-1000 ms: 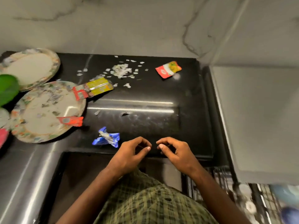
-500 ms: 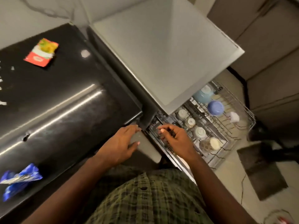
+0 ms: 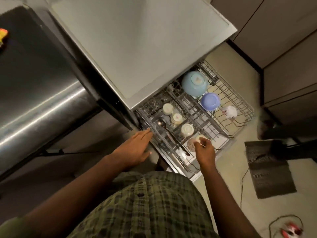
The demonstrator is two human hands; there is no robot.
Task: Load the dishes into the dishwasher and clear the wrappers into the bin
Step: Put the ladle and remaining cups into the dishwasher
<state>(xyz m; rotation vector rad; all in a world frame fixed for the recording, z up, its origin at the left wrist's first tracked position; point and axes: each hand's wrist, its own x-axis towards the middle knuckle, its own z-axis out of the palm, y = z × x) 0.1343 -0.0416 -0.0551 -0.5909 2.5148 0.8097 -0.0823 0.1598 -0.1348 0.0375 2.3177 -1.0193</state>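
Left hand (image 3: 135,148): fingers straight and flat, tips touching the near-left edge of the pulled-out grey wire dishwasher rack (image 3: 240,107). Right hand (image 3: 205,150): fingers curled, pinching a small pale cup (image 3: 199,138) over the rack's near end. The rack is a thin metal grid projecting from beneath the smooth grey worktop (image 3: 137,45). Loaded items: three round white cups (image 3: 187,130) in a row, a metal spoon (image 3: 162,124), an inverted glossy light-blue bowl (image 3: 194,83), and a smaller lavender bowl (image 3: 210,101).
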